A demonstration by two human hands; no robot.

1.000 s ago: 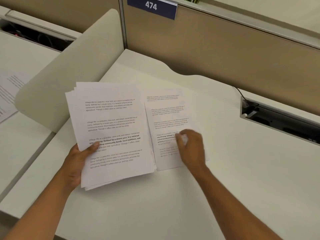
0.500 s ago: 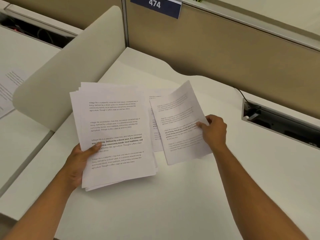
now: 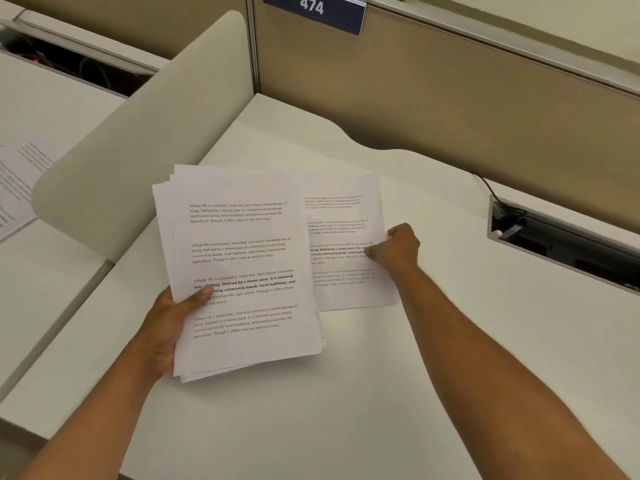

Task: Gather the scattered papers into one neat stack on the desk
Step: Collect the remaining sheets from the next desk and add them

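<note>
A stack of printed white papers [image 3: 242, 258] is held slightly above the white desk [image 3: 381, 393], its edges a little uneven. My left hand [image 3: 169, 323] grips the stack at its lower left edge, thumb on top of the text. To its right, a single printed sheet [image 3: 343, 226] lies low over the desk, with its left part hidden under the stack. My right hand [image 3: 398, 251] pinches this sheet at its right edge. Whether another sheet lies beneath it, I cannot tell.
A curved beige divider panel [image 3: 138, 133] rises on the left of the desk. A tan partition with a blue "474" label [image 3: 313, 6] closes the back. A cable slot [image 3: 554, 237] is cut into the desk at right. More papers [image 3: 20, 181] lie on the neighbouring desk.
My right hand went from pressing on the loose sheets to lifting one by its right edge, then carried it left until its left part slid under the stack. My left hand stayed put.
</note>
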